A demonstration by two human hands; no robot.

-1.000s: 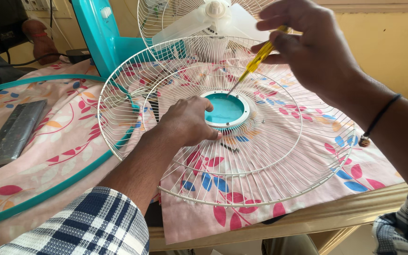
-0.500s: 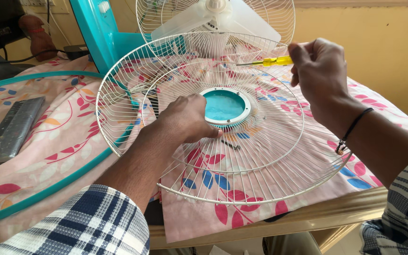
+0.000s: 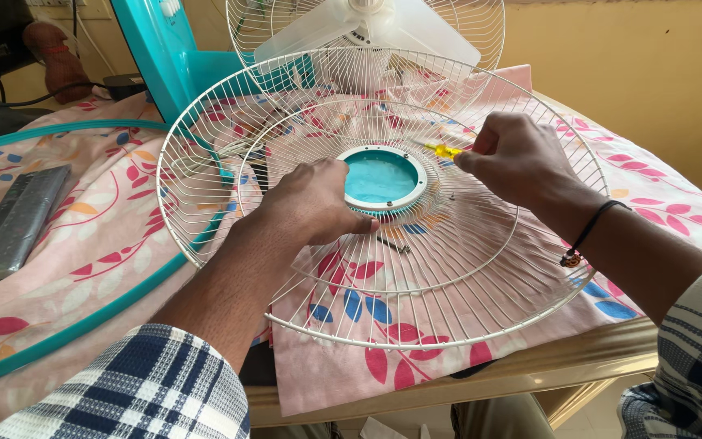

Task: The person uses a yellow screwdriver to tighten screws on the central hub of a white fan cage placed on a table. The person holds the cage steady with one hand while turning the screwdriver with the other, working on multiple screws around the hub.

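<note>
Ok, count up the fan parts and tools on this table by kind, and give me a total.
White wire fan guards: 2, the front guard under both hands and the rear guard behind the blades
Teal rim rings: 1
Yellow-handled screwdrivers: 1, in the right hand
Loose dark screws: 1
Total: 5
</note>
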